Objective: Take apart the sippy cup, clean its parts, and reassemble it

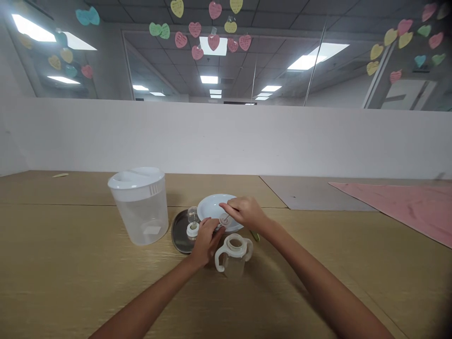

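The left hand (pixel 204 245) grips a round, clear plastic piece (pixel 225 220); the right hand (pixel 247 213) is closed, its hold unclear. A white-handled, clear bottle (pixel 234 262) stands nearer the tabletop's (pixel 70 273) front edge.

Small translucent piece (pixel 225 219) held by left hand (pixel 206 241) at near side of white bowl (pixel 212 203); right hand (pixel 247 213) curled just beside it. Two-handled open-topped bottle (pixel 235 258) stood near on bench (pixel 70 282). White-collared item (pixel 192 230) set in metal tray (pixel 179 236), left of bowl. Lidded translucent bucket (pixel 141 214) placed farther left.
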Motion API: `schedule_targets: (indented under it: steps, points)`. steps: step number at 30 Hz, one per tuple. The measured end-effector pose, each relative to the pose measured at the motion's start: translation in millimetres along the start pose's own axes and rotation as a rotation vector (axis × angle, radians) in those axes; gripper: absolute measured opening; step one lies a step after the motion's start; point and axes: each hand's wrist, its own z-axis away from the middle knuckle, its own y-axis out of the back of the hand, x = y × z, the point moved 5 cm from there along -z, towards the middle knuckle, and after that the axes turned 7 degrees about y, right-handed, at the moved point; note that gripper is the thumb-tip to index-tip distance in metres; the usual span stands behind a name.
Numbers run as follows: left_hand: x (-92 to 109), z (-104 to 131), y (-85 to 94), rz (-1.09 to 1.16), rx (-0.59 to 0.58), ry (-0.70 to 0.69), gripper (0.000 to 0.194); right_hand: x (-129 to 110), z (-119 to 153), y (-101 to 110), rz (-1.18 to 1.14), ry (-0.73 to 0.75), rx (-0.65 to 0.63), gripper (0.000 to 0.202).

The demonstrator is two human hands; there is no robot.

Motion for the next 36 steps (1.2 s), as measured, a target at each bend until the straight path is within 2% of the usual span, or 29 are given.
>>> schedule_targets:
  steps: [4, 10, 14, 22, 29, 36]
  points:
    - [1.5, 0.3, -1.8, -0.014, -0.002, -0.005, 0.031, -2.7, -0.5, 4.6, 0.024, 0.031, 0.053, 0.056]
    - [-1.9, -0.4, -1.4, 0.050, 0.000, 0.031, 0.029, -7.3, 0.6, -9.7, 0.084, 0.127, -0.063, 0.056]
    - [-1.6, -0.8, -1.5, 0.042, 0.004, 0.045, 0.031, -4.5, 0.3, -11.7, 0.082, 0.092, -0.116, 0.054]
    - [-0.8, 0.1, -4.3, 0.001, 0.051, 0.007, 0.028, -17.0, -0.4, -13.1, 0.009, 0.080, -0.156, 0.048]
    - [-3.3, -0.5, -6.1, 0.002, 0.058, 0.055, 0.027, -1.9, 2.8, -13.2, 0.004, -0.027, -0.123, 0.049]
    - [-3.9, -1.0, -2.7, 0.053, 0.043, 0.054, 0.026, -16.8, -0.2, -14.4, 0.028, 0.100, -0.147, 0.054]
